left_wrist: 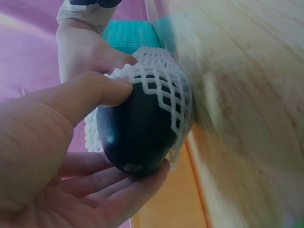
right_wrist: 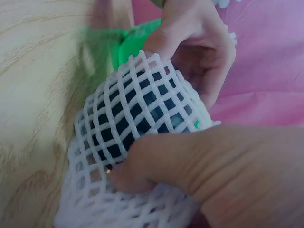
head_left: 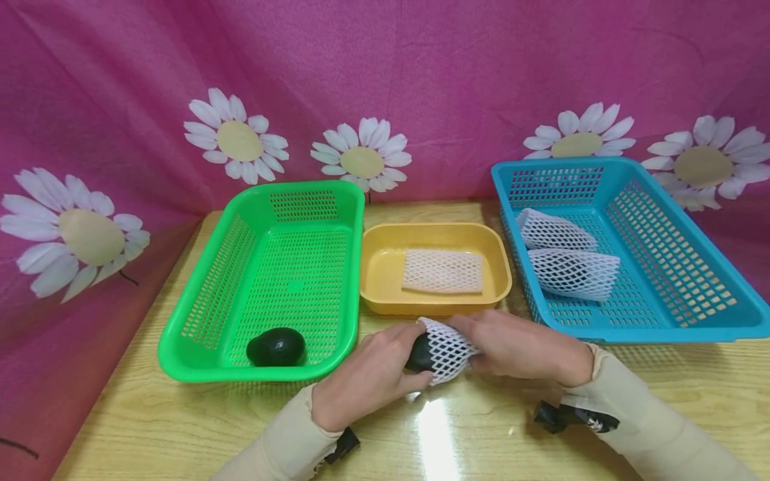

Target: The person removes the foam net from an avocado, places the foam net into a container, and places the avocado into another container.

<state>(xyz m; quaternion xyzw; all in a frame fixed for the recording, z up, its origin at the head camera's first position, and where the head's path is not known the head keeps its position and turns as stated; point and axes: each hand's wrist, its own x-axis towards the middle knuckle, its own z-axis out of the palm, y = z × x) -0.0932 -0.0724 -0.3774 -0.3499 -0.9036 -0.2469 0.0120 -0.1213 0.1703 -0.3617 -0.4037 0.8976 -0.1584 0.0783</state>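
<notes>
A dark avocado sits partly inside a white foam net sleeve, above the table in front of the yellow tray. My left hand grips the avocado's bare end, thumb on one side and fingers beneath, as the left wrist view shows. With my right hand I hold the sleeve at its other end, the thumb pressed on the mesh. Inside the green basket lies another avocado. The right fingers behind the sleeve are mostly hidden.
A yellow tray with a flat foam net sleeve stands in the middle. The blue basket on the right holds two net-wrapped things. Behind hangs a pink flowered cloth; wood-grained table lies beneath.
</notes>
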